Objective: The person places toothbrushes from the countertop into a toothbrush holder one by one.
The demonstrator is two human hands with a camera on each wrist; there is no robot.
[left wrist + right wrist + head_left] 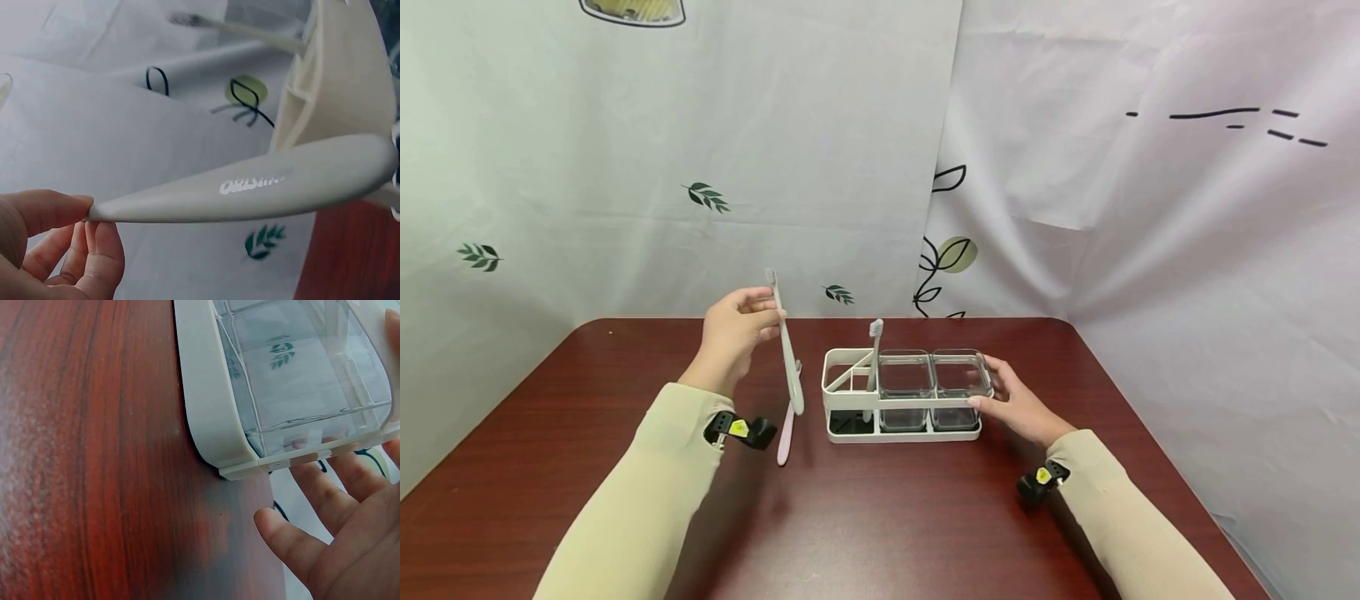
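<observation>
My left hand (732, 337) pinches a white toothbrush (789, 367) between thumb and fingers, bristles up and handle hanging down, left of a white toothbrush holder (852, 397). In the left wrist view, its pale handle (250, 181) bears silvery lettering. My right hand (1018, 404) grips the holder's right end, thumb on the front rail and fingers at the side and back. Two clear cups (905, 377) sit in the holder's middle and right sections. A second toothbrush (876, 354) stands in its left section, bristles up.
A pink-handled toothbrush (786, 437) lies on the dark red wooden table (880, 517), partly hidden behind the held one. A pale curtain (820, 150) with leaf prints hangs behind the table's far edge and along its right side.
</observation>
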